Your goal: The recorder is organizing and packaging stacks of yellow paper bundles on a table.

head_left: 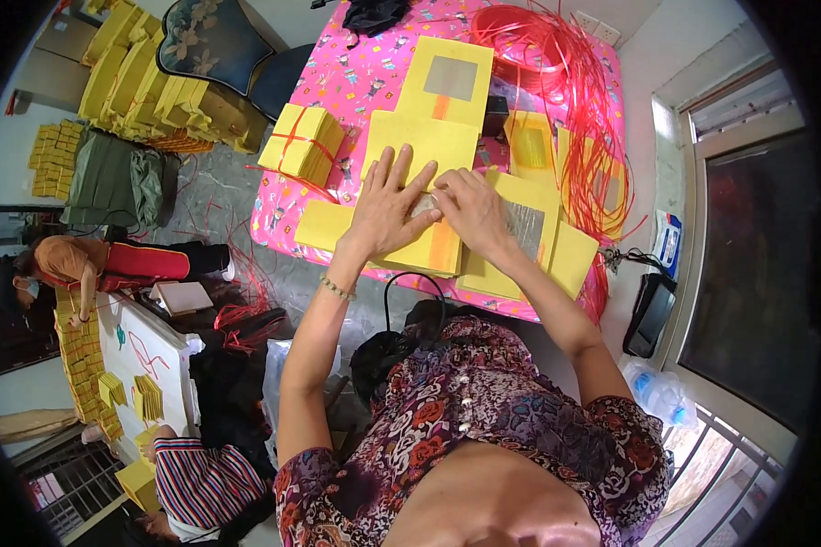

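My left hand [385,211] lies flat with spread fingers on a stack of yellow paper pieces [417,257] near the front edge of the table. Against it, my right hand [477,217] has its fingers curled and pressed together over the same stack. A small whitish patch shows between the hands, but whatever the right fingertips pinch is hidden. An orange strip runs down the top piece. Just right of the right hand is another yellow stack [545,202] with a grey panel under shiny film. Beyond the hands lies a yellow sheet [450,73] with a grey rectangle.
A pink patterned cloth [278,211] covers the table. Left stands a yellow bundle [298,146] tied with red strap. Red strapping [520,46] is coiled at the far right and trails down the right side. Two people work at a white table [160,333] at left.
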Available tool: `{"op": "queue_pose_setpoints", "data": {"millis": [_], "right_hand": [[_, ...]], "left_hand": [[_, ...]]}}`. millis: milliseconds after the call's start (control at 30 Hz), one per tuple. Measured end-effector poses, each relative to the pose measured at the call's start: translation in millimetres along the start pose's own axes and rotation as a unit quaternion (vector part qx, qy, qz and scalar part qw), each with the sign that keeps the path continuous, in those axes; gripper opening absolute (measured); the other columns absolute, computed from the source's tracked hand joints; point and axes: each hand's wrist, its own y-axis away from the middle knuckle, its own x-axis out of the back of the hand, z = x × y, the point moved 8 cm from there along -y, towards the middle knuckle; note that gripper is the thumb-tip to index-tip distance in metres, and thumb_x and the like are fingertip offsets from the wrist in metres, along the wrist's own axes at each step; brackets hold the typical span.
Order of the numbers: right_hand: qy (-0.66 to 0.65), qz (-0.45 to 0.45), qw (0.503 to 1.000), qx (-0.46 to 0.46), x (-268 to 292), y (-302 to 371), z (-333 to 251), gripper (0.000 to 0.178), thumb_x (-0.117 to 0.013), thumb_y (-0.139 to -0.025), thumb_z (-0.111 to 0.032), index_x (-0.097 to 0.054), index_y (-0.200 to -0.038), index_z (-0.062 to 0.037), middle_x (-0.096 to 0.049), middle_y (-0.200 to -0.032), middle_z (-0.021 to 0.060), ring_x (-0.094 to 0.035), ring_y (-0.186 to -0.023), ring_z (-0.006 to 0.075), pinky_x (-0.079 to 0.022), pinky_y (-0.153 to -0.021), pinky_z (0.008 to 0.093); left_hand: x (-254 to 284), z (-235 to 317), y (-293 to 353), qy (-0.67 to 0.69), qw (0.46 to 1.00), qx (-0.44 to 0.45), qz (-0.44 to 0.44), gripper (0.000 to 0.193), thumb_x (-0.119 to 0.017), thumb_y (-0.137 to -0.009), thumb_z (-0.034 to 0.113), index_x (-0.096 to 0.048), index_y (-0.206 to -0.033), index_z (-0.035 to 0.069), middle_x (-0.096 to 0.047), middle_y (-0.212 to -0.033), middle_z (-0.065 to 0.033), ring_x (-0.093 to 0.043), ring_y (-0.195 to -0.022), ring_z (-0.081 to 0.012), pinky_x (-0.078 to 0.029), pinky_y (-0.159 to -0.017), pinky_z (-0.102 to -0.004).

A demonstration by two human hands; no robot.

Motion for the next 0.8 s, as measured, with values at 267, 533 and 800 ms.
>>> {"op": "queue_pose_setpoints", "data": {"millis": [267, 533, 800], "right_hand": [[-0.042, 0.022, 0.999, -0.013, -6.8, 4.0, 6.5, 0.013, -0.066, -0.086, -0.014, -0.060, -0.093, -0.0050, -0.062, -0.082, 0.0089, -0.061, -0.080, 0.0294, -0.048, -0.071, 0.0413], [-0.020, -0.012, 0.999, -0.033, -7.9, -4.2, 7.3, 0.012, -0.066, -0.085, -0.014, -0.059, -0.088, -0.0047, -0.062, -0.079, 0.0094, -0.061, -0.080, 0.0292, -0.048, -0.070, 0.0418], [-0.020, -0.042, 0.998, -0.053, -7.8, -11.8, 9.1, 0.021, -0.068, -0.086, -0.022, -0.058, -0.082, -0.0039, -0.064, -0.072, 0.0130, -0.064, -0.072, 0.0335, -0.049, -0.064, 0.0458]], "left_hand": [[-1.2, -1.3, 1.7, -0.016, 1.000, 0.011, -0.014, 0.070, -0.052, -0.092, 0.060, -0.040, -0.151, 0.024, -0.022, -0.159, -0.0231, -0.016, -0.146, -0.0468, -0.017, -0.118, -0.0554], [13.3, -2.1, 6.0, 0.037, 0.999, 0.002, 0.020, 0.064, -0.059, -0.093, 0.049, -0.044, -0.147, 0.019, -0.038, -0.143, -0.0241, -0.027, -0.141, -0.0446, -0.026, -0.115, -0.0535], [32.0, 6.6, 25.6, 0.005, 1.000, 0.004, 0.010, 0.066, -0.058, -0.093, 0.049, -0.047, -0.141, 0.007, -0.045, -0.132, -0.0207, -0.041, -0.126, -0.0392, -0.037, -0.108, -0.0467]]}}
